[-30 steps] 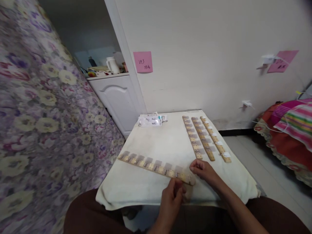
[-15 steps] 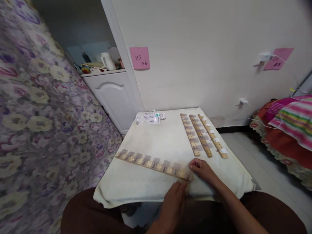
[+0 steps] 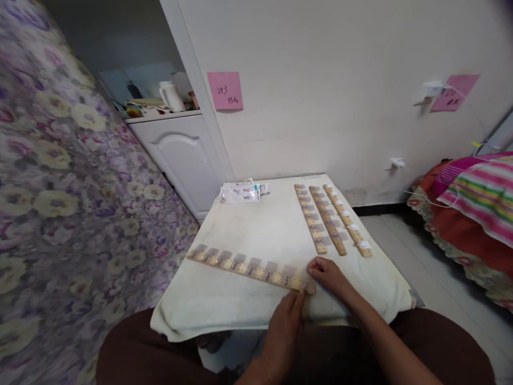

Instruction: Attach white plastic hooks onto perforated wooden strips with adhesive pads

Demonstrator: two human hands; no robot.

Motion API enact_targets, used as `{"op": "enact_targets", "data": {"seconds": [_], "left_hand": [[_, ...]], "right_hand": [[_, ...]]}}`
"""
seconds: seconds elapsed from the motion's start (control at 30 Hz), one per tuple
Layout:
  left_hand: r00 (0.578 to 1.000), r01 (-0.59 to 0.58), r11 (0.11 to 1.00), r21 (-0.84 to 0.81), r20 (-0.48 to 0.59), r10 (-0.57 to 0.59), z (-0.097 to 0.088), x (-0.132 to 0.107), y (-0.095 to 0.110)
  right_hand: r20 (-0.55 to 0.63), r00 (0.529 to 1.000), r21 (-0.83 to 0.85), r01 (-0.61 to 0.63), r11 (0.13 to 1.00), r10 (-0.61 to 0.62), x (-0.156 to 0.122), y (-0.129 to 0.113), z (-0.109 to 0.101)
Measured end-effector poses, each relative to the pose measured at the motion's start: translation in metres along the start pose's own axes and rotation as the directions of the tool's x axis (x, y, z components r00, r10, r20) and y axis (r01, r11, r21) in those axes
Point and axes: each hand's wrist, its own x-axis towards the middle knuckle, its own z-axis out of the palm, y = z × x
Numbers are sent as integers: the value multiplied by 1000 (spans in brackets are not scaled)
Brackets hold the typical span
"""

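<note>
Subject item: one long tan wooden strip with a row of small metal clips [image 3: 248, 270] lies flat on the cream cloth-covered desk [image 3: 260, 230], running diagonally along the near side from left to right.

Right hand [image 3: 326, 272]: fingers curled together, tips resting on the strip's right end. Whether they pinch it cannot be told.

Left hand [image 3: 286, 321]: fingers extended and close together, holding nothing, tips at the strip's near edge just beside the same end.

Other items: three similar tan strips [image 3: 328, 219] lie side by side at the desk's far right, well apart from the hands. Clear plastic packets [image 3: 240, 192] sit at the far edge. A pink paper note [image 3: 225, 91] is on the wall.
</note>
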Motion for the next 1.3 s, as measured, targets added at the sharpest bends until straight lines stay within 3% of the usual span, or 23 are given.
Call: {"op": "enact_targets", "data": {"seconds": [0.53, 1.07, 1.3], "left_hand": [[1000, -12, 996, 83, -5, 13, -3, 7, 4], [1000, -26, 998, 57, 1, 26, -4, 8, 4], [998, -59, 995, 81, -14, 60, 2, 8, -3]], "right_hand": [[-8, 1000, -53, -12, 999, 11, 1, 1, 1], [10, 999, -115, -46, 992, 48, -5, -2, 2], [19, 998, -49, -59, 997, 60, -3, 2, 4]]}}
